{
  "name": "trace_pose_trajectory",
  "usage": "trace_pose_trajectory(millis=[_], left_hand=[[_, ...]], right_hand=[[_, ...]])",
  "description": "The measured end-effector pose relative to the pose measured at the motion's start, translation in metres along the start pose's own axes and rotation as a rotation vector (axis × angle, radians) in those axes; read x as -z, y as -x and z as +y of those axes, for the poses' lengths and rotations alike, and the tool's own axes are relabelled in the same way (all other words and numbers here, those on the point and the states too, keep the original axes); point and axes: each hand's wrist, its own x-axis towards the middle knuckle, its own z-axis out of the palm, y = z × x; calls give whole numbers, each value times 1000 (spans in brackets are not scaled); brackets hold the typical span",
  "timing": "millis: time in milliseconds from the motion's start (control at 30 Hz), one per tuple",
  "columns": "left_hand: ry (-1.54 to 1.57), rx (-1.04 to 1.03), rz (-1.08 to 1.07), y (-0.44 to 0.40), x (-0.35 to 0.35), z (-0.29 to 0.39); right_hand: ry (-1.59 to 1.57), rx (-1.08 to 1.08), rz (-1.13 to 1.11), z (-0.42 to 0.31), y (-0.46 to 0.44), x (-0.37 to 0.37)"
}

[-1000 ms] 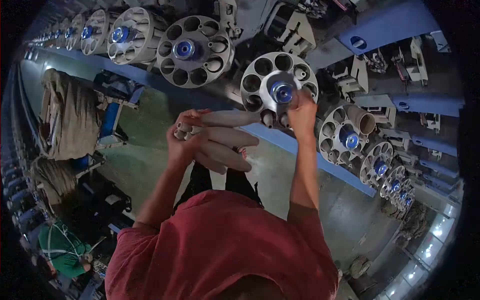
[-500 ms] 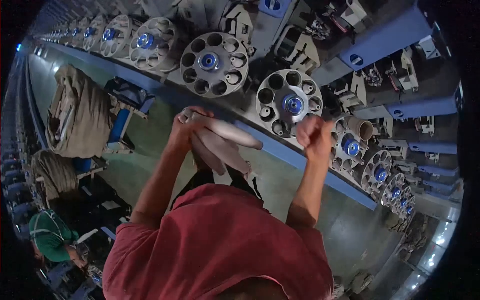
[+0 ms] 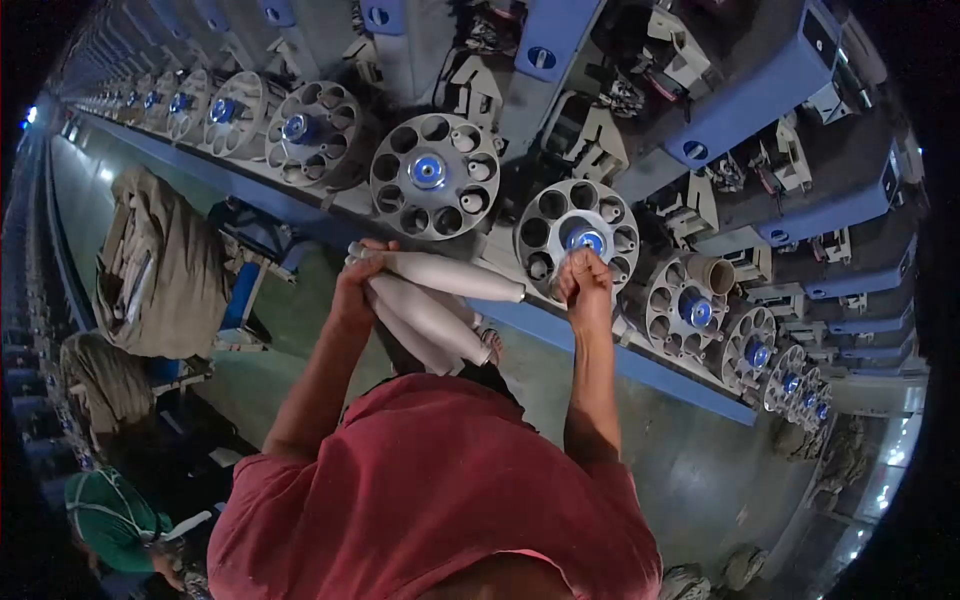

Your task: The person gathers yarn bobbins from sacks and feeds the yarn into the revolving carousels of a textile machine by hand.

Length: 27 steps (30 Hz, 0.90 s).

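Several pale, spindle-shaped bobbins (image 3: 455, 275) fan out from my left hand (image 3: 358, 285), whose fingers are wrapped round their narrow ends. My right hand (image 3: 584, 277) is curled over the front of a round magazine (image 3: 537, 232) with a blue hub (image 3: 587, 240); whether anything is in its fingers is hidden. Some of this magazine's round pockets hold bobbins, others look dark. Left of it stands another round magazine (image 3: 415, 207) with a blue hub, with bobbins in its right-side pockets.
More round magazines (image 3: 698, 308) line the machine's blue rail (image 3: 640, 368). A brown cone tube (image 3: 712, 272) sits at one of them. Cloth-covered carts (image 3: 165, 265) stand at the left. A person in green (image 3: 115, 520) is at the lower left.
The magazines have shifted lower in view. My right hand has moved left and its fingers have curled in at the magazine. My left hand still holds the bobbins, now spread more to the right.
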Motion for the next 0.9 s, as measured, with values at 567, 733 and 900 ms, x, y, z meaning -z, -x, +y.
trace_pose_trajectory(millis=[567, 733, 900], left_hand=[[-804, -320, 79, -64, -105, -87], [-507, -192, 114, -53, -118, -42], [-319, 24, 119, -59, -104, -23]], right_hand=[[-131, 86, 71, -83, -55, 32], [-456, 154, -140, -112, -33, 49], [560, 151, -292, -23, -61, -41]])
